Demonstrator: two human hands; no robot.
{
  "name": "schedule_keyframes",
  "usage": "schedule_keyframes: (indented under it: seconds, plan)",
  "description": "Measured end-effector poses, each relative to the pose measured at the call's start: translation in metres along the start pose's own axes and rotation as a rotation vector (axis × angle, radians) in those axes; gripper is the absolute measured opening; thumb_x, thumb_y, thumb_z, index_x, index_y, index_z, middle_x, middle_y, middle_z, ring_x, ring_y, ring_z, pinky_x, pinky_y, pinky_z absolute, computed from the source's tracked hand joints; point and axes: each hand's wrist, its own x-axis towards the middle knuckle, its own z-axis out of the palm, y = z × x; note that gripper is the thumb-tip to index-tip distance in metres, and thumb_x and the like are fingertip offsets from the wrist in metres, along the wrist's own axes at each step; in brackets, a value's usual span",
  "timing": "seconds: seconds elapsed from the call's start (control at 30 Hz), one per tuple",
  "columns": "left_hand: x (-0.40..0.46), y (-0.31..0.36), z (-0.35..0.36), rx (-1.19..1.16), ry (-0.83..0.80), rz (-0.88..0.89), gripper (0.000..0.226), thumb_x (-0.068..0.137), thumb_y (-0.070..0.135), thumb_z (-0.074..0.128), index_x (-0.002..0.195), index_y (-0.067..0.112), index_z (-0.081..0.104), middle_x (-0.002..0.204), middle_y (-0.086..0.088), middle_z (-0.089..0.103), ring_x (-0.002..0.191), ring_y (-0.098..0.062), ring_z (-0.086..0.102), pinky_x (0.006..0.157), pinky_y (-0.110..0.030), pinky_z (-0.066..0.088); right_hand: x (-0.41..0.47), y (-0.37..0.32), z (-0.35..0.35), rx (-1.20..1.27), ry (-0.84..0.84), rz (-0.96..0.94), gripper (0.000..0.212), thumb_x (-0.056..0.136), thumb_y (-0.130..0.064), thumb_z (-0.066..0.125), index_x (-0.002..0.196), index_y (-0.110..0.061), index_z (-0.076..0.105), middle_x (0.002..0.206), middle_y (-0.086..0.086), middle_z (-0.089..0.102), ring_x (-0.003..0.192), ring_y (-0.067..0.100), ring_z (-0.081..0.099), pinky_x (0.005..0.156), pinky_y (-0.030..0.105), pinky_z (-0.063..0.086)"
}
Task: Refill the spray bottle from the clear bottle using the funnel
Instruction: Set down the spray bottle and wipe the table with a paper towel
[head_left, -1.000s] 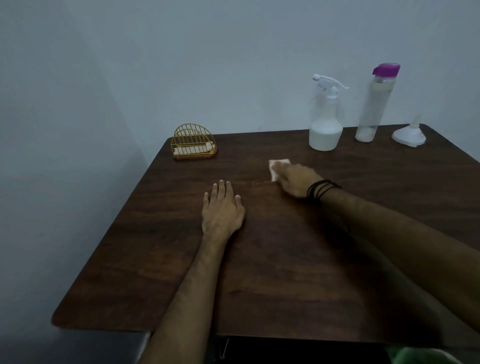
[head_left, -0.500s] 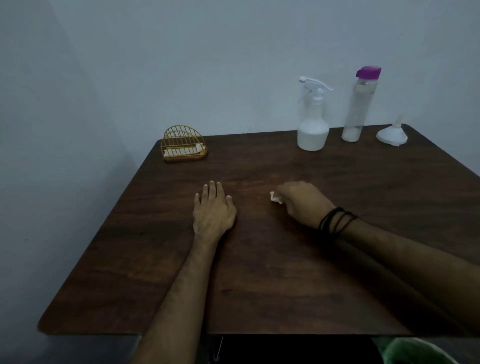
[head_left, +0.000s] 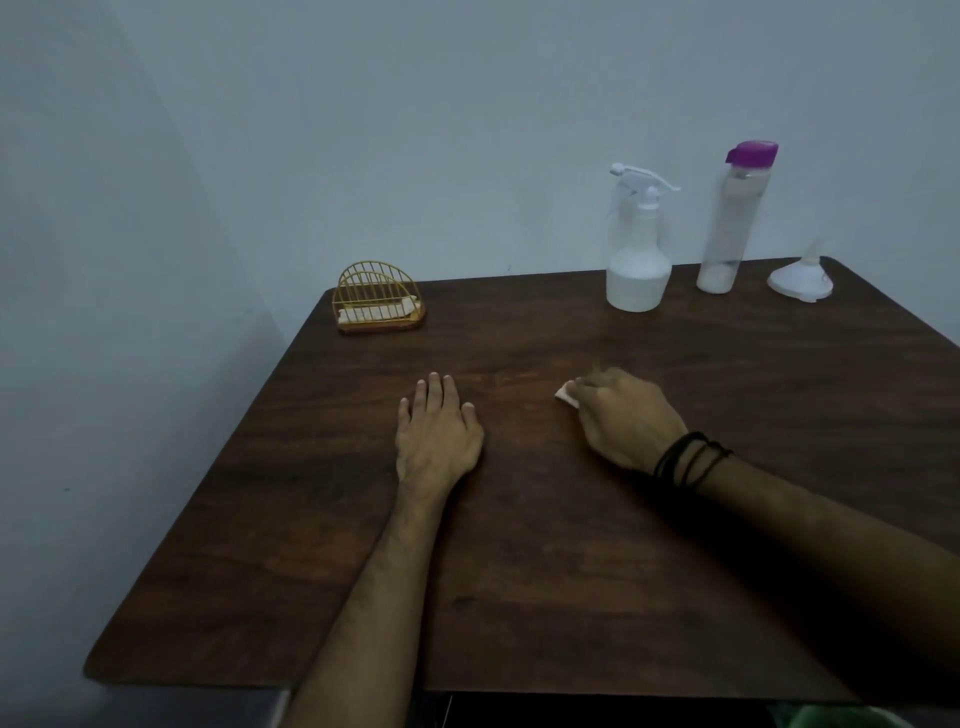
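Counter (head_left: 519, 597): a dark wood-grain top set against a pale wall; all things are carried on it.
Spray bottle (head_left: 638, 270): stood upright near the far edge, right of the middle, trigger head screwed on, white liquid seen low in the body.
Clear bottle (head_left: 730, 228): stood upright just right of the spray bottle, close to it but apart, purple cap closed, a little white liquid at the bottom.
Funnel (head_left: 800, 280): laid mouth-down by the far right corner, spout pointed up.
Left hand (head_left: 436, 441): laid flat on the counter near the middle, palm down, fingers straight and close together; nothing is held.
Right hand (head_left: 626, 418): rested on the counter right of the left hand, fingers curled over a small white wad (head_left: 567, 395), of which only a corner is shown at the fingertips.
Key relation: all 3 task things lie beyond the hands, toward the far edge and to the right; the long axes of both bottles are vertical; the right hand is judged the nearer, but it is occupied by the wad.
Wire holder (head_left: 378, 304): stood at the far left corner, something pale inside.
Change: against 1 second ago, the right hand and wad are found nearer the front edge and less of the wad is shown; the left hand is placed as before; bottles and funnel are unmoved on the counter.
Step judged: wiping, with the refill apparently done or not begun; which cannot be told.
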Motion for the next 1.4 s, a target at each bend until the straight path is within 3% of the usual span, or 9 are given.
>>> schedule_keyframes:
  seconds: [0.07,0.17,0.3,0.43,0.67,0.97,1.13,1.23,1.4]
  plan:
    - [0.001,-0.001,0.002,0.0,-0.003,-0.005,0.06,0.107,0.037,0.02,0.16,0.009,0.013,0.168,-0.008,0.009,0.155,-0.023,0.005,0.125,-0.044,0.005,-0.013,-0.023,0.0,0.073,0.017,-0.053,0.036,0.096,-0.037,0.047,0.125,-0.02,0.061,0.129,0.001,0.063,0.112,0.025,0.061,0.084,0.038,0.053]
    - [0.003,-0.002,0.003,-0.003,-0.012,-0.01,0.06,0.107,0.037,0.019,0.16,0.01,0.012,0.168,-0.008,0.007,0.155,-0.022,0.003,0.125,-0.044,0.004,0.003,-0.029,0.005,0.065,-0.054,-0.114,0.029,0.094,-0.02,0.052,0.12,-0.023,0.064,0.122,-0.001,0.066,0.107,0.022,0.063,0.081,0.033,0.05]
    - [0.001,-0.003,0.002,-0.014,-0.024,-0.003,0.06,0.107,0.038,0.019,0.16,0.011,0.011,0.168,-0.007,0.006,0.155,-0.021,0.002,0.126,-0.043,0.004,0.062,0.002,0.007,0.061,-0.196,0.015,0.036,0.091,-0.008,0.059,0.122,-0.025,0.065,0.122,0.002,0.066,0.112,0.02,0.06,0.096,0.036,0.051]
    - [0.001,-0.003,0.001,-0.016,-0.01,-0.001,0.06,0.107,0.037,0.02,0.16,0.011,0.013,0.168,-0.007,0.008,0.155,-0.022,0.003,0.126,-0.044,0.005,0.081,0.006,0.014,0.058,-0.107,0.087,0.038,0.093,-0.005,0.057,0.126,-0.02,0.066,0.12,0.009,0.065,0.112,0.023,0.054,0.095,0.035,0.049]
    - [0.004,-0.004,0.008,0.005,0.014,-0.003,0.06,0.106,0.037,0.02,0.16,0.011,0.013,0.168,-0.007,0.008,0.155,-0.022,0.004,0.125,-0.043,0.005,0.035,-0.048,0.021,0.14,-0.067,-0.29,0.037,0.088,-0.004,0.057,0.118,-0.021,0.069,0.115,0.0,0.066,0.102,0.02,0.053,0.081,0.034,0.05]
    - [0.005,-0.002,0.006,0.0,0.015,-0.013,0.06,0.106,0.037,0.02,0.16,0.012,0.013,0.168,-0.006,0.008,0.155,-0.021,0.004,0.125,-0.043,0.004,0.124,-0.034,0.023,0.089,-0.091,0.027,0.026,0.088,-0.002,0.062,0.11,-0.01,0.072,0.115,0.01,0.059,0.106,0.028,0.058,0.09,0.039,0.052]
    - [0.004,-0.005,0.007,0.004,0.012,-0.001,0.06,0.106,0.037,0.021,0.16,0.012,0.014,0.168,-0.006,0.009,0.155,-0.021,0.005,0.125,-0.044,0.006,0.091,-0.073,0.031,0.189,-0.108,-0.187,0.029,0.086,-0.007,0.065,0.109,-0.021,0.073,0.107,0.002,0.06,0.102,0.021,0.056,0.083,0.039,0.052]
    - [0.005,-0.005,0.007,0.006,-0.003,-0.001,0.06,0.106,0.037,0.02,0.16,0.012,0.013,0.168,-0.006,0.008,0.155,-0.021,0.004,0.125,-0.044,0.006,0.07,-0.055,0.026,0.196,-0.121,-0.28,0.028,0.088,-0.01,0.063,0.109,-0.026,0.072,0.1,-0.004,0.056,0.095,0.015,0.053,0.077,0.033,0.049]
    - [0.001,-0.004,0.004,0.002,-0.012,0.002,0.06,0.107,0.037,0.019,0.16,0.011,0.012,0.168,-0.007,0.007,0.155,-0.022,0.004,0.125,-0.044,0.006,0.076,0.055,-0.001,0.057,-0.14,0.059,0.031,0.088,-0.009,0.064,0.116,-0.023,0.071,0.108,0.001,0.058,0.104,0.023,0.058,0.086,0.031,0.044]
